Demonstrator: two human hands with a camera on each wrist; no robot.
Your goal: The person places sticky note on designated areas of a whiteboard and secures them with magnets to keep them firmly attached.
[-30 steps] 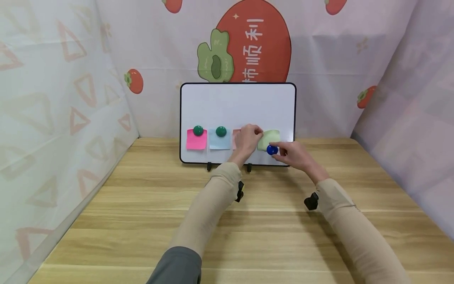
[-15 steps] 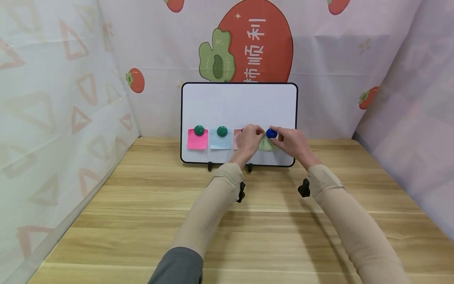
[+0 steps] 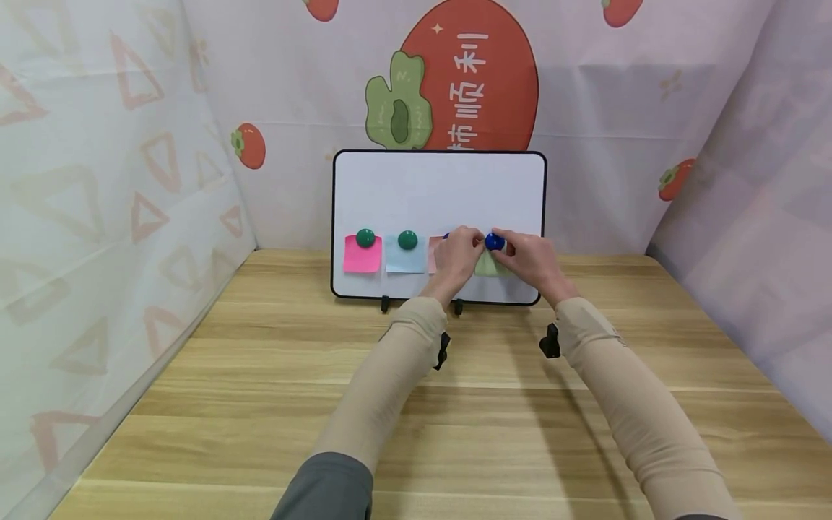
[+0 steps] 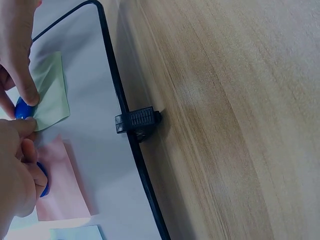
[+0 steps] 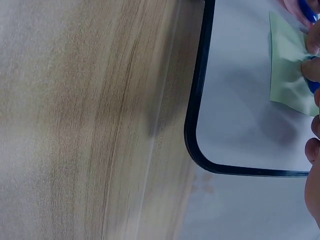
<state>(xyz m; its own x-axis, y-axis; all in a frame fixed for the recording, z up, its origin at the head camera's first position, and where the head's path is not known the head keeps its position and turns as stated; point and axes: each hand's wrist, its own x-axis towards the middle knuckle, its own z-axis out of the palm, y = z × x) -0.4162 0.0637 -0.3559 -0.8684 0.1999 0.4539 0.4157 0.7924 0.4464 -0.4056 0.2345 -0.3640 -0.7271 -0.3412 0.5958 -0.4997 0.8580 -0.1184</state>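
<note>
In the head view my right hand (image 3: 534, 258) holds a round blue magnet (image 3: 494, 241) between thumb and finger against the upper part of a pale green sticky note (image 3: 489, 267). My left hand (image 3: 457, 256) pinches that note's upper left corner, its fingertips close beside the magnet. The left wrist view has the green note (image 4: 54, 95) lying against the whiteboard (image 4: 102, 160), the blue magnet (image 4: 23, 109) at its top edge. Behind my left hand is a pale pink note (image 4: 61, 185) with a second blue magnet (image 4: 44, 181), partly covered by the fingers.
Left along the whiteboard (image 3: 438, 188) hang a bright pink note (image 3: 362, 260) and a light blue note (image 3: 405, 263), each under a green magnet. Small black clip feet (image 3: 458, 307) support the board on the wooden table (image 3: 390, 404). A printed cloth (image 3: 286, 87) hangs behind.
My right hand has brought the blue magnet up from the green note's lower right to its top edge, then slightly left. My left hand has stayed at the note's corner.
</note>
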